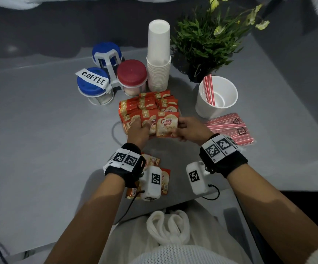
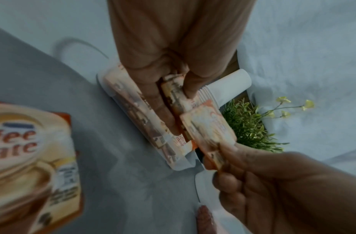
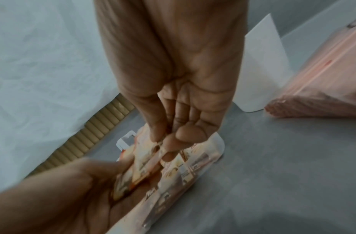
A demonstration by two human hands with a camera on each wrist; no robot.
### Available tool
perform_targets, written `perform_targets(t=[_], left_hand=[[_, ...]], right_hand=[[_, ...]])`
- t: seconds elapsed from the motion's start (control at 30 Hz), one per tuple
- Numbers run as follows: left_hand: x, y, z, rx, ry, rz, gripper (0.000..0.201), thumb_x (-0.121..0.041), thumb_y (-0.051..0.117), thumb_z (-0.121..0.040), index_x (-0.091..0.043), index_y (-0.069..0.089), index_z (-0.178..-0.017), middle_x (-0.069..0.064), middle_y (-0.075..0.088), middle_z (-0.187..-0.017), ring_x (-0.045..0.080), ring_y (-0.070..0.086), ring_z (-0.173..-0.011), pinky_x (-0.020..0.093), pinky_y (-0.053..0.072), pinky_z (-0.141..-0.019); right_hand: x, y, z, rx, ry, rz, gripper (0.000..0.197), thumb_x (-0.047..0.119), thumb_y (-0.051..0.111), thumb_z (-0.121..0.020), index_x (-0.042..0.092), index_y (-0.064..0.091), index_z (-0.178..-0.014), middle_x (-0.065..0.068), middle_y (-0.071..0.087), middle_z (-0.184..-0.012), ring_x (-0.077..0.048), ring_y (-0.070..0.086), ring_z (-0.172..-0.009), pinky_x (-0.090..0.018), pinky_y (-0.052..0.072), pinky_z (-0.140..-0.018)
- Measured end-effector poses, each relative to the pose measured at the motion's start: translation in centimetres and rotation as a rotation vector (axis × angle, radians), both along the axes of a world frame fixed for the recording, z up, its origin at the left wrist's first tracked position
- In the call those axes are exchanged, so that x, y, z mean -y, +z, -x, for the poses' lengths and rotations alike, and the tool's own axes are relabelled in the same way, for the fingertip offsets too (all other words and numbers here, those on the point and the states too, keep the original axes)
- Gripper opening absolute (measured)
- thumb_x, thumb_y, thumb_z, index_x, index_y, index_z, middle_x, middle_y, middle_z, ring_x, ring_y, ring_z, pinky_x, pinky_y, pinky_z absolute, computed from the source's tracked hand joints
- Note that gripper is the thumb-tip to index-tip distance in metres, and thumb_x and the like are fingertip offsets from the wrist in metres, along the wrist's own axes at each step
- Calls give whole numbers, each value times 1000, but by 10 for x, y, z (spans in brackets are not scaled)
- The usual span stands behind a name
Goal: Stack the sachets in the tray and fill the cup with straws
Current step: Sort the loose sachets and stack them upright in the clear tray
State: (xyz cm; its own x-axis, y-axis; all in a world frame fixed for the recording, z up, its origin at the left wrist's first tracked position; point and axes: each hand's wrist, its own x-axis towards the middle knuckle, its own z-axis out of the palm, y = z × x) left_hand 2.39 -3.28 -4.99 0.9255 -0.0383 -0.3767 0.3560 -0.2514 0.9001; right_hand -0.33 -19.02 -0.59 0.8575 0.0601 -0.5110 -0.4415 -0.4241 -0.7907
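Orange Coffee mate sachets (image 1: 150,103) stand in rows in a clear tray (image 2: 180,168) at the table's middle. My left hand (image 1: 142,125) grips a few sachets (image 2: 174,96) at the front of the tray between thumb and fingers. My right hand (image 1: 181,128) pinches the side of the front sachet (image 1: 166,126) beside them. The white cup (image 1: 217,98) stands to the right with a few red-striped straws (image 1: 209,90) leaning in it. A sealed pack of straws (image 1: 230,128) lies in front of the cup. Loose sachets (image 1: 154,168) lie near my left wrist.
Behind the tray stand a tall stack of white cups (image 1: 158,56), a rack of three lidded jars (image 1: 112,73), one labelled COFFEE, and a potted plant (image 1: 207,40). A cable (image 1: 114,134) curves left of the tray.
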Motion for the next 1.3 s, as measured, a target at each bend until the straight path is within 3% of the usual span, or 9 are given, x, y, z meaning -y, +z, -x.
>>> perform_targets(t=[0.13, 0.3, 0.47, 0.57, 0.67, 0.77, 0.83, 1.0, 1.3], left_hand=[[12, 11, -2, 27, -73, -2, 35, -23, 35, -99, -7, 50, -125, 15, 58, -125, 31, 54, -116, 48, 41, -103], [16, 18, 0, -18, -98, 69, 42, -35, 37, -98, -9, 43, -132, 11, 55, -129, 26, 53, -119, 43, 39, -106], [20, 13, -4, 64, -161, -41, 45, -14, 44, -96, -10, 30, -138, 18, 56, -125, 30, 54, -114, 38, 43, -99], [24, 17, -7, 113, -163, -59, 42, -10, 44, -95, -7, 31, -136, 21, 57, -121, 34, 55, -112, 41, 44, -98], [30, 21, -12, 176, -177, -73, 35, -9, 44, -95, -2, 37, -129, 17, 56, -123, 29, 54, -114, 36, 43, -99], [34, 24, -20, 214, -180, -133, 33, -14, 47, -95, -2, 41, -125, 16, 54, -125, 27, 51, -115, 27, 39, -93], [34, 21, -24, 253, -229, -339, 38, -20, 52, -92, -1, 43, -124, 17, 46, -129, 31, 44, -119, 34, 37, -96], [27, 9, -19, 302, -455, -842, 55, -26, 58, -86, -12, 34, -134, 14, 27, -141, 32, 25, -129, 42, 28, -106], [15, 2, -22, 358, -564, -933, 64, -33, 65, -81, -18, 35, -135, 9, 31, -140, 30, 30, -128, 40, 27, -106]], right_hand=[[-7, -4, -6, -24, -28, 25, 26, 4, 51, -91, -5, 55, -115, -4, 57, -71, -12, 50, -55, -13, 42, -45], [-9, -10, -13, 15, -78, 78, 18, 8, 54, -91, -6, 57, -101, -14, 60, -77, -13, 52, -53, -17, 44, -49], [-11, -17, -17, 67, -102, 132, 28, 14, 63, -86, 12, 47, -63, -5, 54, -61, -13, 50, -51, -22, 42, -51], [-11, -13, -21, 140, -110, 115, 14, 10, 67, -81, 6, 58, -90, 1, 53, -73, -10, 49, -62, -15, 41, -55], [-9, -4, -29, 201, -160, 2, 30, 5, 66, -80, 0, 58, -109, 1, 58, -82, -7, 53, -68, -4, 41, -49], [-3, 1, -39, 243, -192, 30, 33, 9, 71, -77, 0, 60, -108, -12, 65, -97, -17, 61, -83, -24, 54, -76], [3, 1, -45, 275, -192, 155, 34, 10, 71, -76, 1, 60, -107, -13, 66, -103, -20, 61, -91, -33, 51, -87], [13, -8, -57, 315, -203, 342, 29, 9, 68, -79, 2, 60, -106, -14, 65, -108, -24, 61, -99, -25, 45, -81], [4, -31, -48, 207, 43, 462, 51, 7, 62, -79, 9, 51, -129, -16, 58, -127, -35, 53, -117, -36, 41, -102]])
